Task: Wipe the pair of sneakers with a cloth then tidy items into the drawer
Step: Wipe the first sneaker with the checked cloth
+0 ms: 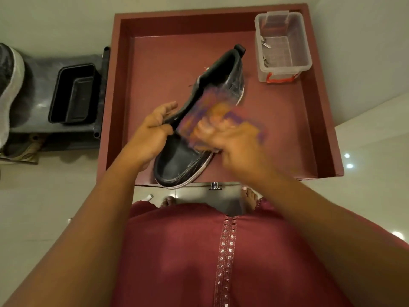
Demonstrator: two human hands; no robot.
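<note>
Over the open drawer (327, 129), the left hand (150, 131) grips the black sneaker (183, 156) steady while the right hand (230, 140), at its three o'clock, clutches a blurry cloth (212, 111), rubbing.

— Where are you standing?

— At home, I'd say: barefoot on a glossy tiled floor (33, 207) that mirrors the ceiling lights, over an open maroon drawer (318, 107), with a low shoe rack (39, 69) holding another sneaker (8, 85) beside it.
</note>
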